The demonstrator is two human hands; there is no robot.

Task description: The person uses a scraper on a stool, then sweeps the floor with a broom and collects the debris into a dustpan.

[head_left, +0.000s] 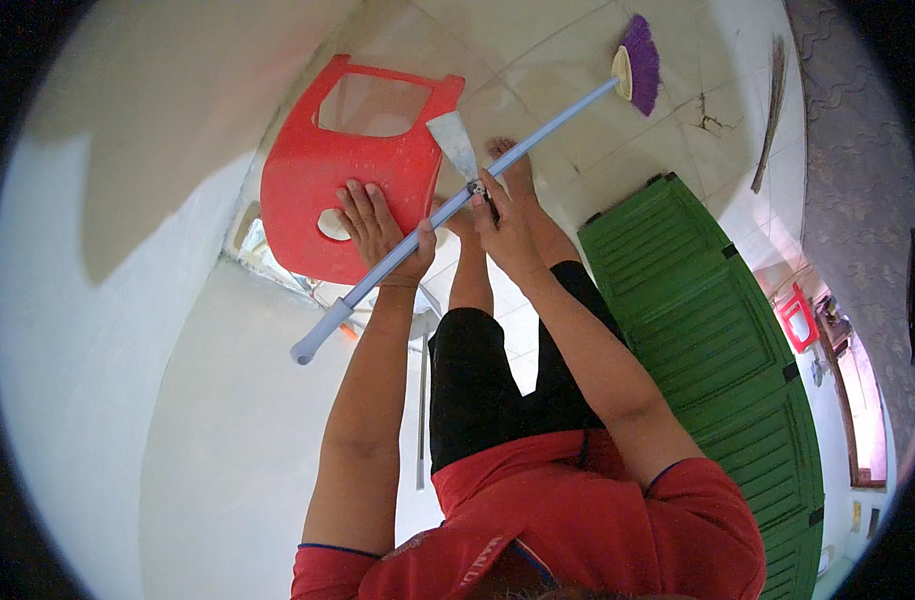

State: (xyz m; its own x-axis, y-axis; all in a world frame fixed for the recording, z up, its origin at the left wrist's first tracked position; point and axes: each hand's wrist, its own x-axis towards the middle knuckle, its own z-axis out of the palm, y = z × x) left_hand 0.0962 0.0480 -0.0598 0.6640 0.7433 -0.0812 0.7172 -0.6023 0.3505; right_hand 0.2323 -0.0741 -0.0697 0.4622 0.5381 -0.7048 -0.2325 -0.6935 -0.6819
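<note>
A red plastic stool with a handle hole lies tipped at the left, its top facing me. My left hand has its fingers spread flat on the stool, while its thumb hooks over the pale blue handle of a broom. The broom lies diagonally across both hands, its purple bristles at the upper right. My right hand is closed on a scraper with a wide metal blade and a dark grip. The scraper crosses the broom handle; whether the right fingers also hold the broom is hard to tell.
A long green slatted plastic panel extends along my right side. A bundle of thin sticks lies on the tiled floor at far right. A pale wall rises at left. My bare feet are just beyond my hands. Another red plastic piece is far right.
</note>
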